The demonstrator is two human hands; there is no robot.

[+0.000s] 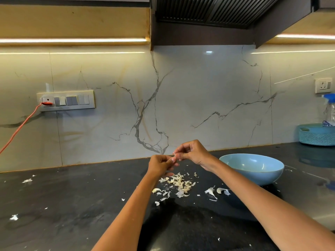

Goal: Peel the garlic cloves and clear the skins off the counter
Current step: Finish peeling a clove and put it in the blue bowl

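Illumination: bright, warm LED strips well above the grip, left and right.
Glare: strip reflections on the backsplash; sheen on the bench right of the grip.
Shadows: soft, under the forearms.
Distortion: wide-angle bowing at the edges.
Focus: slightly soft overall.

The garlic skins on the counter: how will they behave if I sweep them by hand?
The garlic skins look thin and curled, so probably very light and floppy. They likely scatter easily: stray flakes already lie far away. Against the dark counter, small bits may cling.
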